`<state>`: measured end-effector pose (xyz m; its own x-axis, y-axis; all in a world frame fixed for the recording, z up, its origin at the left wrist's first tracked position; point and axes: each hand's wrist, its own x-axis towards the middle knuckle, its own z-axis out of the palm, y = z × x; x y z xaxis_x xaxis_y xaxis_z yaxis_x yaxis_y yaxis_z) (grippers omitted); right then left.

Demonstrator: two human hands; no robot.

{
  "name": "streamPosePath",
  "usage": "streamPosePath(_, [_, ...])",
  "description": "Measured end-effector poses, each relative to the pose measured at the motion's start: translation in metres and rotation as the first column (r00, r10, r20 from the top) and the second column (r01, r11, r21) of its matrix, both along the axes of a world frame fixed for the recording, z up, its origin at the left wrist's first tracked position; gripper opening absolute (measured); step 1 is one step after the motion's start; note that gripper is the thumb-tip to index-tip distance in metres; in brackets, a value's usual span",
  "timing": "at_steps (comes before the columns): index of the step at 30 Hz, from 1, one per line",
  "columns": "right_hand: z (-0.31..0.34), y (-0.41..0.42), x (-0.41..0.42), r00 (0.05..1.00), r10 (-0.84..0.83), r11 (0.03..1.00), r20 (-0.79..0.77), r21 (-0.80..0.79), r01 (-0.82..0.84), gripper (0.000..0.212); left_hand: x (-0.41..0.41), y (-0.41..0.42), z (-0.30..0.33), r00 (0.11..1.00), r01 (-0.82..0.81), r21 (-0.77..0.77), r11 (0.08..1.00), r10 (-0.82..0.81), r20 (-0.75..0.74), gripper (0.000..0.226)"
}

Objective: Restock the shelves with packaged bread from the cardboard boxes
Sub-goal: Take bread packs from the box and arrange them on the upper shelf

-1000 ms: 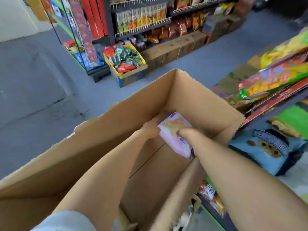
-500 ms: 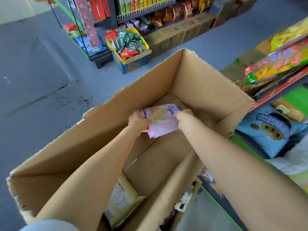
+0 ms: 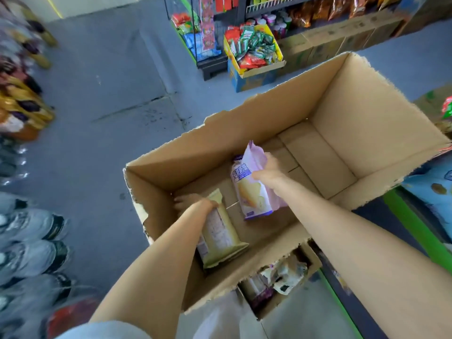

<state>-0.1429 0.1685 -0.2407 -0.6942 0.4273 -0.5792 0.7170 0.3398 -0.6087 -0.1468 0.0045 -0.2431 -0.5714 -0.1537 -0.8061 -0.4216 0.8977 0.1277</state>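
inside the large cardboard box (image 3: 381, 133) on the grey floor (image 3: 102, 89), both hands are down among the last packages. the left hand (image 3: 193, 200) sits at the box's near left corner, fingers curled over the top end of a pale yellow bread pack (image 3: 220, 234); that pack lies on the box bottom against the near wall, back label up. the right hand (image 3: 267, 171) is nearer the middle of the box, closed around purple bread packs (image 3: 253, 189), thumb across the front of one and fingers behind; the crimped top of a purple wrapper sticks up just past the hand, and the lower ends hang toward the box bottom. whether these packs touch the bottom cannot be told. the purple and yellow packs are near each other but apart. the far half of the box shows only bare cardboard flaps.

just beside the box's near right corner, a smaller cardboard box (image 3: 303, 285) holds crumpled wrappers and a few packs, too blurred to name. beyond the far left corner of the large box, a yellow display carton (image 3: 277, 53) of red and green snack packets stands on the floor at the foot of a wire shelf (image 3: 276, 4) with bagged snacks. to the right of the box, a green shelf edge (image 3: 413, 221) and a blue snack bag (image 3: 433, 184) show. left of the box, across the floor, blurred goods line the frame edge.
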Motion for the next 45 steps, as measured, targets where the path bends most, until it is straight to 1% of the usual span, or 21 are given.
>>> streamPosePath(1, [0.001,-0.003,0.001,0.999,0.037,0.999,0.006,0.028,-0.037,0.065,0.005,-0.001,0.0,0.995,0.064,0.064,0.996,-0.069,0.076,0.073])
streamPosePath(3, [0.003,-0.006,0.005,0.997,0.08,0.994,0.015,0.069,-0.081,0.064,0.014,0.002,0.004,0.988,0.084,0.147,0.986,-0.102,0.12,0.073])
streamPosePath(4, [0.005,-0.006,0.007,0.995,0.102,0.991,0.015,0.084,-0.103,0.063,0.02,0.002,0.004,0.99,0.075,0.161,0.984,-0.092,0.102,0.072])
streamPosePath(5, [0.007,-0.006,0.01,0.993,0.12,0.988,0.013,0.095,-0.121,0.062,0.028,0.007,0.028,0.993,0.055,0.162,0.985,-0.071,0.094,0.07])
streamPosePath(6, [0.01,-0.004,0.013,0.992,0.129,0.986,-0.001,0.105,-0.128,0.062,0.031,0.006,0.028,0.992,0.076,0.153,0.985,-0.09,0.087,0.067])
streamPosePath(7, [0.015,-0.003,0.015,0.991,0.131,0.986,-0.02,0.103,-0.129,0.062,0.031,0.002,0.012,0.995,0.042,0.144,0.989,-0.055,0.083,0.066])
streamPosePath(8, [0.019,0.001,0.017,0.99,0.136,0.986,-0.046,0.104,-0.13,0.061,0.033,0.0,-0.002,0.997,-0.043,0.129,0.991,0.034,0.069,0.072])
streamPosePath(10, [0.033,0.009,0.022,0.983,0.161,0.98,-0.091,0.131,-0.149,0.057,0.037,-0.002,-0.016,0.981,-0.193,0.114,0.975,0.195,-0.006,0.105])
streamPosePath(11, [0.041,0.014,0.025,0.981,0.167,0.978,-0.104,0.144,-0.151,0.057,0.039,0.0,-0.009,0.968,-0.228,0.116,0.967,0.238,-0.079,0.113])
streamPosePath(12, [0.047,0.019,0.028,0.979,0.159,0.979,-0.125,0.149,-0.14,0.057,0.038,0.003,-0.005,0.95,-0.242,0.158,0.957,0.267,-0.16,0.113])
streamPosePath(14, [0.057,0.028,0.037,0.981,0.108,0.987,-0.163,0.136,-0.086,0.058,0.033,0.012,0.01,0.92,-0.221,0.267,0.938,0.292,-0.261,0.11])
streamPosePath(17, [0.068,0.034,0.049,0.969,0.038,0.994,-0.244,0.108,-0.011,0.061,0.023,0.026,0.033,0.88,-0.228,0.382,0.896,0.358,-0.314,0.112])
streamPosePath(19, [0.077,0.037,0.054,0.953,0.004,0.995,-0.304,0.099,0.027,0.06,0.019,0.033,0.039,0.881,-0.192,0.384,0.903,0.331,-0.338,0.107])
streamPosePath(23, [0.094,0.041,0.06,0.937,-0.026,0.989,-0.348,0.128,0.074,0.059,0.022,0.049,0.055,0.873,-0.066,0.407,0.911,0.25,-0.419,0.095])
streamPosePath(28, [0.111,0.054,0.063,0.907,-0.071,0.981,-0.415,0.137,0.139,0.06,0.014,0.062,0.091,0.821,-0.058,0.553,0.831,0.355,-0.447,0.085])
streamPosePath(31, [0.125,0.059,0.069,0.846,-0.162,0.98,-0.508,0.016,0.197,0.063,0.014,0.063,0.114,0.792,-0.003,0.607,0.795,0.373,-0.484,0.082])
streamPosePath(34, [0.143,0.065,0.078,0.804,-0.219,0.971,-0.553,-0.039,0.237,0.055,0.015,0.066,0.138,0.765,0.087,0.677,0.731,0.387,-0.516,0.078])
streamPosePath(37, [0.162,0.074,0.087,0.76,-0.264,0.959,-0.594,-0.08,0.271,0.045,0.021,0.077,0.169,0.711,0.204,0.712,0.672,0.398,-0.58,0.06])
streamPosePath(39, [0.179,0.081,0.092,0.736,-0.269,0.956,-0.621,-0.08,0.282,0.043,0.026,0.087,0.191,0.71,0.249,0.753,0.609,0.414,-0.57,0.053])
streamPosePath(42, [0.203,0.094,0.106,0.701,-0.223,0.96,-0.677,-0.029,0.277,0.038,0.036,0.103,0.219,0.752,0.247,0.857,0.452,0.469,-0.463,0.053])
streamPosePath(45, [0.223,0.109,0.131,0.638,-0.223,0.956,-0.737,-0.038,0.291,0.036,0.054,0.114,0.239,0.842,0.196,0.944,0.266,0.447,-0.301,0.035])
